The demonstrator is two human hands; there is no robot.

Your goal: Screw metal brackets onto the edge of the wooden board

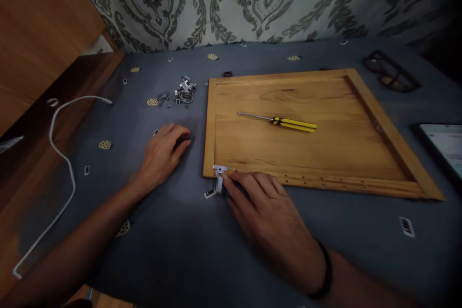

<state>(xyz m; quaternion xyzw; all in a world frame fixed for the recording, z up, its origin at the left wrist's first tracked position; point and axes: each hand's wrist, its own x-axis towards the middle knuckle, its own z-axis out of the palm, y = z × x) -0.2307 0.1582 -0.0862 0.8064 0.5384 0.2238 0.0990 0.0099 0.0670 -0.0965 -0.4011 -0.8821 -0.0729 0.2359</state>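
Step in hand, as I read it: seating a small metal bracket (219,171) on the near-left corner of the wooden panel (306,154), which lies flat on the grey-clothed counter (180,245). Right hand (269,211) reaches to that corner, fingers (231,182) closed in on the bracket, tips pressing it vs the panel edge. The bracket sits right at the corner, partly over the frame, partly hanging down the side. Left hand (162,154) rests palm-down on the counter just left of the panel, fingers curled, tips at a small dark bit, poss. a screw; can't tell if it's actually pinched. Screwdriver (285,122) w/ yellow handle lies loose mid-panel, untouched. More hardware (185,91) is heaped further back. Next move prob. calls for keeping the bracket square to the corner w/ one hand, then getting a screw & the driver to it w/o letting it slip
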